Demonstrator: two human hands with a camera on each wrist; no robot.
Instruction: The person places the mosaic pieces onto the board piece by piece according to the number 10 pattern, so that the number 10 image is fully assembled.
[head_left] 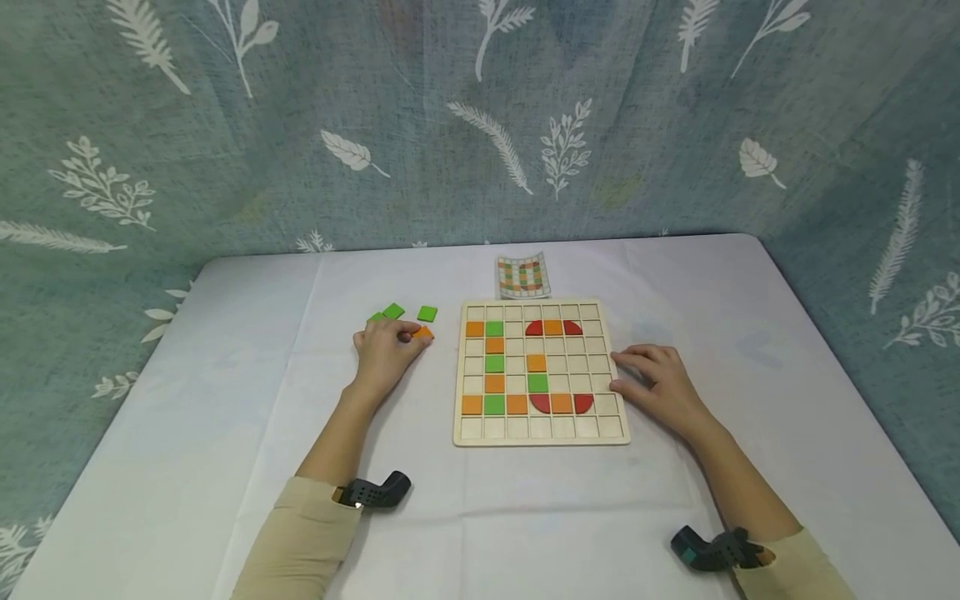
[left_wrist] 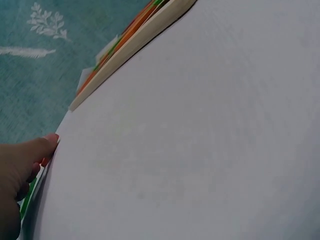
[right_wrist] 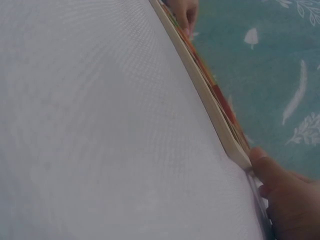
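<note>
My left hand (head_left: 384, 354) is left of the board, thumb and fingers pinching an orange square tile (head_left: 423, 332) at the table top. Just beyond it lie green square tiles (head_left: 393, 311), one partly covered by the hand. The wooden grid board (head_left: 540, 437) lies flat in front of me, with orange and green squares and red quarter-round tiles (head_left: 540, 403) in some cells. At the board's right edge rests my right hand (head_left: 658, 387), its thumb and fingertips touching the rim and fingers relaxed. The right wrist view shows that thumb (right_wrist: 265, 167) against the board's corner.
A printed pattern card (head_left: 522, 277) showing a coloured grid lies just behind the board. White cloth (head_left: 540, 517) covers the table, and a teal leaf-patterned curtain (head_left: 420, 125) hangs behind it and at both sides. Black cameras (head_left: 378, 492) are strapped to both wrists.
</note>
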